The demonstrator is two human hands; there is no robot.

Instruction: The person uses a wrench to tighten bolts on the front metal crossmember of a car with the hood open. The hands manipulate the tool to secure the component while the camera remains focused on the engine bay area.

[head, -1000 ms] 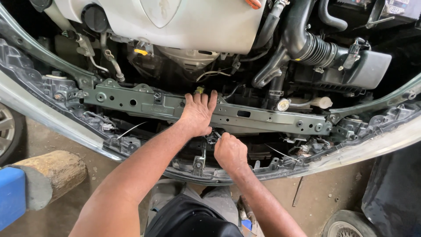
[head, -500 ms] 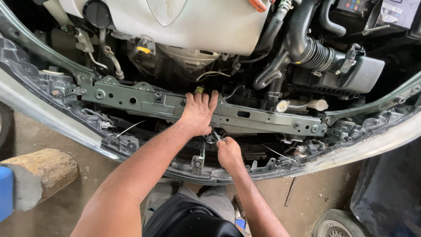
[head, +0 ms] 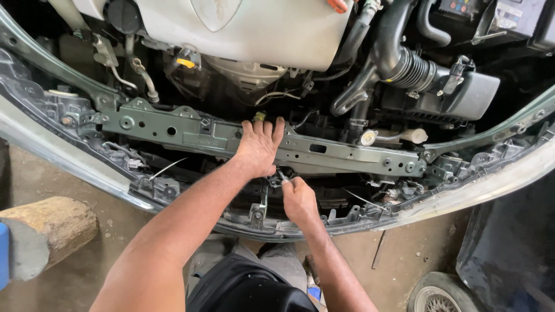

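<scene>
I look down into the open front of a car. My left hand [head: 258, 147] lies flat, fingers together, on the grey-green metal crossbar [head: 173, 128] that runs across the engine bay. My right hand [head: 299, 199] is just below the bar, closed around a small metal tool [head: 283, 178] whose tip points up at a latch part under the bar. A vertical metal brace [head: 258, 211] stands just left of my right hand.
A white engine cover [head: 254, 29] sits above, with a black ribbed air hose [head: 407, 66] and black air box [head: 468, 95] at the right. A wooden log [head: 49, 231] lies on the concrete floor at left. A wheel [head: 442, 294] shows at bottom right.
My right hand has moved slightly up towards the crossbar. My left hand has stayed flat on the bar. The view has shifted a little.
</scene>
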